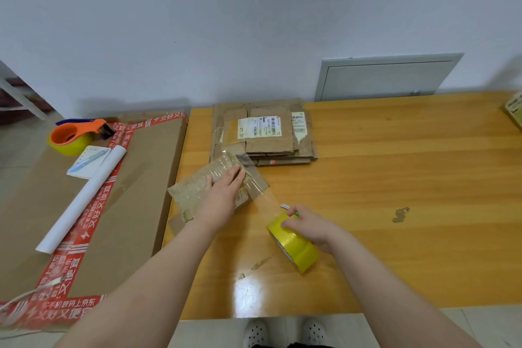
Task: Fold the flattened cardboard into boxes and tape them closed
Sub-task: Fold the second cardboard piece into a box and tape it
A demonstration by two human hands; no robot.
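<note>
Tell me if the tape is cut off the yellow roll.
No: a clear strip stretches from the box under the left hand to the yellow roll in the right hand.

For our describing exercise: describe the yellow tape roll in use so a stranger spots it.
On the wooden table, near its front, the right hand grips a yellow tape roll, clear tape stretching to the small box under the left hand. Unlike the other yellow roll on the big carton, it has no orange dispenser.

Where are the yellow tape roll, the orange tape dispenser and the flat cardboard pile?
yellow tape roll [298,254]: head view, outer band.
orange plastic tape dispenser [67,134]: head view, round hub.
stack of flattened brown cardboard [268,145]: head view, top sheet.
</note>
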